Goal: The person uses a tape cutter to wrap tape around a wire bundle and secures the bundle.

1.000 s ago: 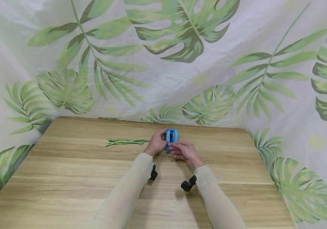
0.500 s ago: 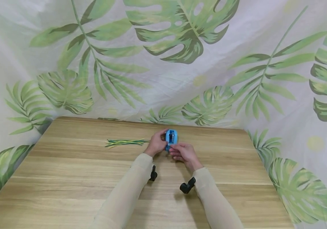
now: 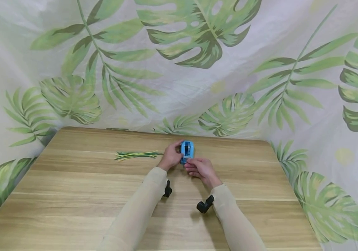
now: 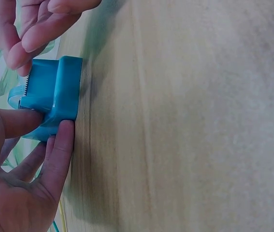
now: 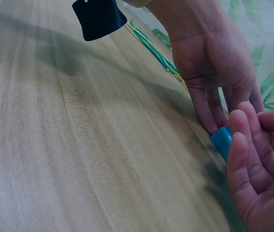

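A blue tape dispenser (image 3: 187, 149) stands near the back of the table, with its serrated cutter (image 4: 27, 85) showing in the left wrist view. My left hand (image 3: 170, 156) grips it from the left side, thumb on the near part and fingers along its base. At the cutter end, my right hand (image 3: 201, 168) has thumb and index finger brought together, pinching what looks like the end of the clear tape; the strip itself barely shows. The other fingers of the right hand (image 5: 262, 164) are loosely bent.
A bundle of green and yellow thin ties (image 3: 138, 155) lies on the wooden table (image 3: 82, 195) left of the left hand. Behind the table's back edge hangs a leaf-print cloth (image 3: 179, 87). Black wrist cameras (image 3: 204, 204) sit under both sleeves.
My right hand has shifted very slightly toward me and left at the cutter end of the dispenser. My left hand keeps its grip in nearly the same place.
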Action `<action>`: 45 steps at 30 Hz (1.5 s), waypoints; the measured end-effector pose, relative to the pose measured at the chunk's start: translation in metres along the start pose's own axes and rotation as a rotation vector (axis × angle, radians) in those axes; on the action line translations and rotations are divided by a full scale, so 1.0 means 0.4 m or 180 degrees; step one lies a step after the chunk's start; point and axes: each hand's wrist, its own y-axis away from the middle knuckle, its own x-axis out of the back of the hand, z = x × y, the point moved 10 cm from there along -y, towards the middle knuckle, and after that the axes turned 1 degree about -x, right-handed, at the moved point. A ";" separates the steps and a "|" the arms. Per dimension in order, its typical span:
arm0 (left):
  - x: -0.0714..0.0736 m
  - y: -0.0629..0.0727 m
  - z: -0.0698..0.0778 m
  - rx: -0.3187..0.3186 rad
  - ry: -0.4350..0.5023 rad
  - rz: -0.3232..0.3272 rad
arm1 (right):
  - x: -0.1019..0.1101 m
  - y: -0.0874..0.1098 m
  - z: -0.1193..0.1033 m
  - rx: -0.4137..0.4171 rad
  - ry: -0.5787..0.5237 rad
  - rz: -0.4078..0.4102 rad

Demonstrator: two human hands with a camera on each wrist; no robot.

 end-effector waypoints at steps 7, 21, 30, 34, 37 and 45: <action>0.002 -0.001 0.001 0.0009 0.0029 0.0013 | -0.003 0.011 0.000 -0.0037 0.0038 -0.0026; 0.001 -0.004 -0.001 0.0020 0.0036 0.0000 | -0.007 0.025 0.005 -0.0081 0.0086 -0.0090; 0.001 -0.003 -0.003 0.0025 0.0043 0.0018 | -0.014 0.037 0.011 -0.0083 0.0037 -0.0167; 0.001 0.000 -0.001 -0.0021 0.0063 0.0039 | -0.013 0.043 0.016 -0.0080 0.0012 -0.0178; 0.001 0.002 0.002 -0.0029 0.0098 0.0038 | -0.012 0.049 0.016 -0.0067 0.0013 -0.0165; -0.001 0.005 0.003 -0.0007 0.0118 0.0032 | -0.007 0.055 0.020 -0.0079 -0.0014 -0.0133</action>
